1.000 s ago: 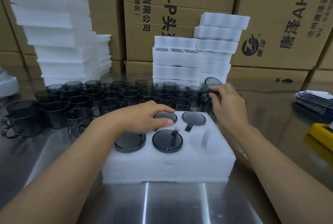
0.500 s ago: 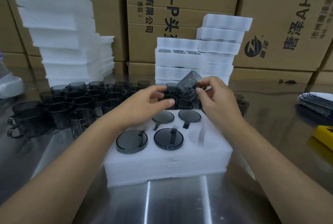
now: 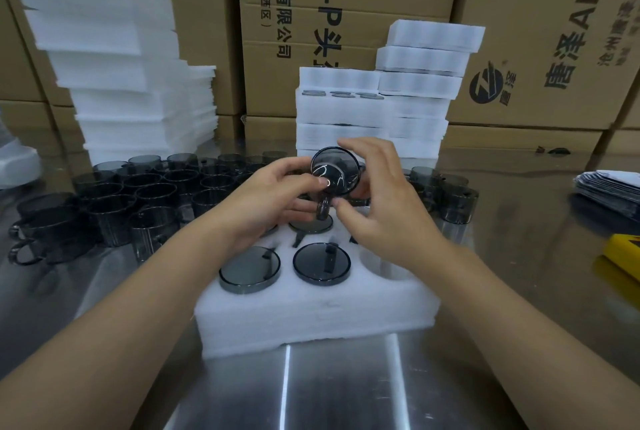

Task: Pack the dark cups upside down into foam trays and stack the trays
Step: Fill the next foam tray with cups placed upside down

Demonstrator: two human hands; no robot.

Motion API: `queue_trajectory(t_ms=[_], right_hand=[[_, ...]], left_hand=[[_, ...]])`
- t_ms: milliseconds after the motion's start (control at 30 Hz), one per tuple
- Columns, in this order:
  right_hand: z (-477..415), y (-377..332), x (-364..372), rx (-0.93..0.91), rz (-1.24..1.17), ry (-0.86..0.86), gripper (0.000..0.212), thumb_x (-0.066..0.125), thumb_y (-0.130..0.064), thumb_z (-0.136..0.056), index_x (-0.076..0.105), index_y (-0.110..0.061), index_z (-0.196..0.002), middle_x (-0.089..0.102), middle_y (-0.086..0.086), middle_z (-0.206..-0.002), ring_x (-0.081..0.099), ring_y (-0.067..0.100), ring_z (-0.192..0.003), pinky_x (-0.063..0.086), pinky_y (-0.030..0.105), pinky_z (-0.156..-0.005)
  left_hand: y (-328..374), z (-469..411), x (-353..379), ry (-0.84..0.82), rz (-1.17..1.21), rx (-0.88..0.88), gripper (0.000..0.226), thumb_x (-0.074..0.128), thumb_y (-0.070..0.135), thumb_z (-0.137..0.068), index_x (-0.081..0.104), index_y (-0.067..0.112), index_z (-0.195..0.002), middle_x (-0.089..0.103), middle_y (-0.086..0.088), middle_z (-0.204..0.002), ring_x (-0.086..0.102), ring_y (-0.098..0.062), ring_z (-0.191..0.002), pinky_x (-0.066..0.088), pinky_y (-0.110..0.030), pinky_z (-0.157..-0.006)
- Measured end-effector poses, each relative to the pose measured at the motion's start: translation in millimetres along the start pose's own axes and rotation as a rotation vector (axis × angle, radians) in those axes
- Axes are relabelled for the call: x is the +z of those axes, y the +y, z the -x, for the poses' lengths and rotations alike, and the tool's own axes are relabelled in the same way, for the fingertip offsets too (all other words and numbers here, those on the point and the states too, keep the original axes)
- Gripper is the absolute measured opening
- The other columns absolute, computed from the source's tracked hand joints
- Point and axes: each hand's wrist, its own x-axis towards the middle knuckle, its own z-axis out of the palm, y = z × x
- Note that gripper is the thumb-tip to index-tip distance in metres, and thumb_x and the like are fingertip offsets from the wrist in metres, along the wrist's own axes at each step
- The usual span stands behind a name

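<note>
Item: one dark cup (image 3: 335, 170), smoky see-through plastic, its round flat base tilted toward the viewer and its loop handle hanging below. Location: in the air over the back row of the foam tray (image 3: 311, 312), between both hands. The left hand (image 3: 266, 197) curls round its left side, thumb tip pressed on the base. The right hand (image 3: 384, 208) curves round the right side, thumb at the handle. Packed cups (image 3: 250, 268) sit base-up in the tray. Loose cups (image 3: 145, 194) stand upright to the left, and stacked trays (image 3: 346, 111) behind.
</note>
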Motion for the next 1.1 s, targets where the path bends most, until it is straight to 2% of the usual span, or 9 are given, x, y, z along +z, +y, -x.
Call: queue_trajectory(t_ms=[167,300,533,600,633,733,900,1000,1100], right_hand=[[-0.4,2.9,1.2,0.066,0.021,-0.077,0.074,0.066,-0.021,-0.081,0.029,-0.030,-0.144,0.033,-0.009,-0.136,0.061,0.023,-0.089,0.050,0.046,-0.079],[-0.1,3.6,0.9,0.077,0.039,-0.091,0.076,0.067,-0.022,-0.079,0.029,-0.030,-0.145,0.034,-0.010,-0.135,0.060,0.021,-0.089,0.050,0.044,-0.078],[0.0,3.5,2.1,0.061,0.026,-0.061,0.073,0.068,-0.025,-0.079,0.033,-0.029,-0.143,0.035,-0.007,-0.135,0.060,0.026,-0.094,0.051,0.046,-0.078],[-0.6,4.5,2.7,0.066,-0.030,-0.028,0.070,0.068,-0.029,-0.080,0.034,-0.026,-0.142,0.038,-0.005,-0.134,0.055,0.017,-0.101,0.050,0.038,-0.085],[-1.1,5.4,3.2,0.068,-0.055,-0.014,0.070,0.068,-0.031,-0.081,0.035,-0.024,-0.142,0.040,-0.004,-0.133,0.051,0.008,-0.102,0.047,0.028,-0.088],[-2.2,7.3,4.8,0.111,-0.110,0.006,0.070,0.070,-0.032,-0.082,0.035,-0.023,-0.142,0.042,-0.009,-0.129,0.046,-0.013,-0.092,0.035,0.000,-0.081],[-2.2,9.0,4.5,0.137,-0.131,0.051,0.071,0.072,-0.033,-0.081,0.035,-0.024,-0.141,0.048,-0.007,-0.129,0.044,-0.007,-0.094,0.033,-0.003,-0.081],[-2.6,7.8,3.4,0.156,-0.144,0.041,0.070,0.072,-0.031,-0.081,0.036,-0.027,-0.140,0.048,-0.010,-0.125,0.053,0.000,-0.074,0.040,0.007,-0.074],[-2.8,7.4,0.5,0.185,-0.230,0.007,0.063,0.070,-0.020,-0.082,0.040,-0.031,-0.136,0.052,-0.007,-0.123,0.057,0.003,-0.066,0.041,0.010,-0.068]], left_hand=[[1.9,3.1,2.1,-0.029,-0.022,0.018,0.041,0.066,0.005,-0.085,0.054,0.019,-0.121,0.074,0.009,-0.093,0.070,-0.007,-0.076,0.055,-0.019,-0.065],[2.9,5.2,1.7,-0.054,-0.035,0.047,0.044,0.068,0.004,-0.082,0.056,0.026,-0.118,0.073,0.013,-0.096,0.070,-0.006,-0.088,0.056,-0.020,-0.071],[5.0,7.8,1.8,-0.043,-0.137,0.105,0.069,0.082,0.038,-0.056,0.057,0.045,-0.120,0.064,0.010,-0.112,0.066,-0.001,-0.096,0.052,-0.016,-0.071],[5.0,8.0,2.2,-0.059,-0.159,0.100,0.073,0.087,0.041,-0.054,0.055,0.049,-0.120,0.060,0.010,-0.117,0.065,0.000,-0.093,0.050,-0.016,-0.070],[5.4,8.3,2.8,-0.065,-0.176,0.096,0.075,0.087,0.043,-0.053,0.053,0.050,-0.120,0.058,0.011,-0.120,0.065,0.001,-0.092,0.050,-0.016,-0.070],[5.8,9.0,3.9,-0.057,-0.205,0.085,0.084,0.082,0.044,-0.054,0.048,0.044,-0.131,0.054,0.018,-0.123,0.065,0.004,-0.092,0.050,-0.015,-0.068],[4.9,7.3,4.3,-0.017,-0.118,0.048,0.048,0.069,0.017,-0.084,0.052,0.030,-0.127,0.070,0.007,-0.108,0.069,-0.007,-0.091,0.053,-0.017,-0.066],[4.6,5.5,4.7,0.027,-0.026,-0.001,0.035,0.066,0.015,-0.087,0.053,0.022,-0.118,0.074,0.002,-0.096,0.071,-0.015,-0.088,0.053,-0.020,-0.062],[3.9,2.6,3.9,0.052,0.019,-0.030,0.031,0.063,0.015,-0.088,0.053,0.017,-0.118,0.072,-0.005,-0.097,0.071,-0.018,-0.083,0.051,-0.022,-0.058]])
